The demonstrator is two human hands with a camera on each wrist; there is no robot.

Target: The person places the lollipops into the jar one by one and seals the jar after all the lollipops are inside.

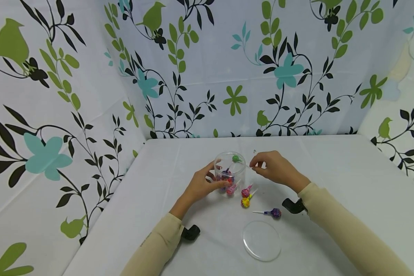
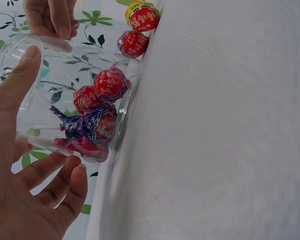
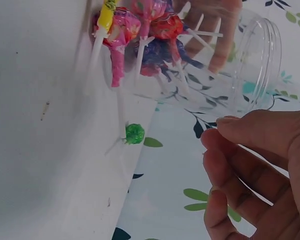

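Observation:
My left hand (image 1: 201, 186) grips the side of a clear plastic jar (image 2: 45, 90), thumb on its near side, fingers round the far side. Wrapped lollipops (image 2: 110, 84) lie at the jar's bottom, red, pink and dark purple, sticks upward. Just right of the rim is my right hand (image 1: 270, 165), thumb and forefinger tips close together; I cannot tell whether they hold anything. A green lollipop (image 3: 135, 134) shows beyond the jar, low by the table, apart from those fingers in the right wrist view. In the head view a thin white line runs from it toward my fingertips.
In front of the jar lie a pink lollipop (image 1: 246, 191) and a yellow lollipop (image 1: 245, 202), close together. Nearer me are a purple lollipop (image 1: 275, 213) and a round clear lid (image 1: 261, 258). Patterned cloth (image 1: 200, 76) surrounds the white table (image 1: 179, 153) behind and at both sides.

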